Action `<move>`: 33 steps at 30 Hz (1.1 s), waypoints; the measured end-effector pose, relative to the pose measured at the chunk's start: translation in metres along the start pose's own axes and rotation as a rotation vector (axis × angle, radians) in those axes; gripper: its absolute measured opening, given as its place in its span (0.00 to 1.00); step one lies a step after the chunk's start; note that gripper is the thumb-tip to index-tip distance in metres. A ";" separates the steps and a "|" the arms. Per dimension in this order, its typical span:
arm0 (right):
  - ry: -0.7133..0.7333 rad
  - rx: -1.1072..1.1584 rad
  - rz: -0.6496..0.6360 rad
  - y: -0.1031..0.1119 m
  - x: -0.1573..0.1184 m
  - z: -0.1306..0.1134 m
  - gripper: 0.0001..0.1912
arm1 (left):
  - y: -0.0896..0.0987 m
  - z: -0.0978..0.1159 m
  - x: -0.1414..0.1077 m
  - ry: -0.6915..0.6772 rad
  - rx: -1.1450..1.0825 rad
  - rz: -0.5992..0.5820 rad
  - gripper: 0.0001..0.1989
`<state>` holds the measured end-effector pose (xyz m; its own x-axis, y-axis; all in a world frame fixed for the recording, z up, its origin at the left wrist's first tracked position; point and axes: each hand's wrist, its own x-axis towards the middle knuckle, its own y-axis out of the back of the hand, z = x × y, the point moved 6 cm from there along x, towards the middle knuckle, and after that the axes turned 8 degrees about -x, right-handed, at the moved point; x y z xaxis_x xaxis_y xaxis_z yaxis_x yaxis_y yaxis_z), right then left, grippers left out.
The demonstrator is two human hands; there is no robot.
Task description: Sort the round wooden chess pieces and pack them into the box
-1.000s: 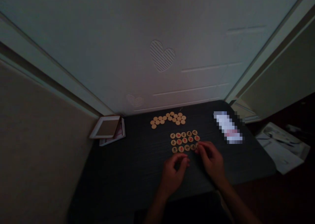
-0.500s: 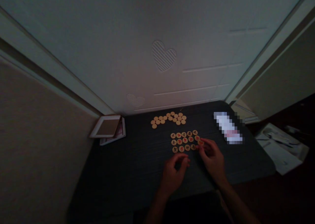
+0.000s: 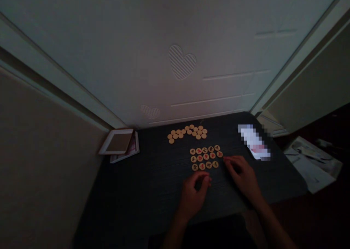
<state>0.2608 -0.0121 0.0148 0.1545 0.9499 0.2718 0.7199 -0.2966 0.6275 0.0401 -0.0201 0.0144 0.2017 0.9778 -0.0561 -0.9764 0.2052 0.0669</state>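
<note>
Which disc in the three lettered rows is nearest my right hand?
The red-marked disc at the right end of the middle row; the others lie farther from your right hand.

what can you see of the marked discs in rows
The marked discs are round, pale tan and wood-like, with red or black characters facing up. Fourteen lie flat on the dark table in three rows: five, five, and four in the nearest. The left hand is by the nearest row, the right hand off the right end; contact is unclear.
</note>
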 end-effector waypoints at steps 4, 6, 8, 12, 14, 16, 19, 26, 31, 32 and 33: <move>0.031 -0.048 -0.003 -0.005 -0.001 -0.001 0.15 | 0.000 -0.002 -0.001 -0.001 0.002 -0.002 0.11; 0.031 -0.064 0.001 -0.008 -0.002 -0.001 0.14 | 0.000 -0.002 -0.001 -0.006 0.002 0.006 0.11; 0.027 -0.075 0.002 -0.009 -0.003 -0.001 0.14 | 0.000 -0.001 0.000 -0.015 0.002 0.010 0.11; 0.022 -0.108 0.005 -0.010 -0.003 -0.003 0.14 | 0.000 0.000 0.000 -0.011 0.014 -0.007 0.11; 0.022 -0.131 0.019 -0.010 -0.003 -0.003 0.14 | -0.001 0.000 0.000 -0.009 0.019 -0.012 0.11; 0.022 -0.152 0.035 -0.010 -0.002 -0.003 0.14 | -0.001 0.000 0.000 -0.014 0.025 -0.011 0.10; 0.029 -0.181 0.051 -0.010 -0.001 -0.001 0.12 | -0.001 0.001 -0.001 -0.024 0.028 -0.009 0.09; 0.043 -0.213 0.044 -0.013 0.000 0.001 0.10 | -0.001 0.002 0.000 -0.028 0.014 -0.016 0.08; 0.029 -0.191 0.034 -0.011 0.001 -0.002 0.11 | -0.001 0.001 0.001 -0.026 0.016 -0.013 0.08; 0.024 -0.181 0.033 -0.011 0.001 -0.003 0.11 | -0.001 0.000 0.000 -0.025 0.010 -0.007 0.09; 0.017 -0.171 0.034 -0.010 0.001 -0.003 0.11 | -0.001 -0.001 0.000 -0.025 -0.002 0.001 0.09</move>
<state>0.2520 -0.0085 0.0110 0.1648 0.9376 0.3063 0.5886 -0.3427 0.7322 0.0410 -0.0208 0.0137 0.2026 0.9788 -0.0307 -0.9768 0.2043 0.0647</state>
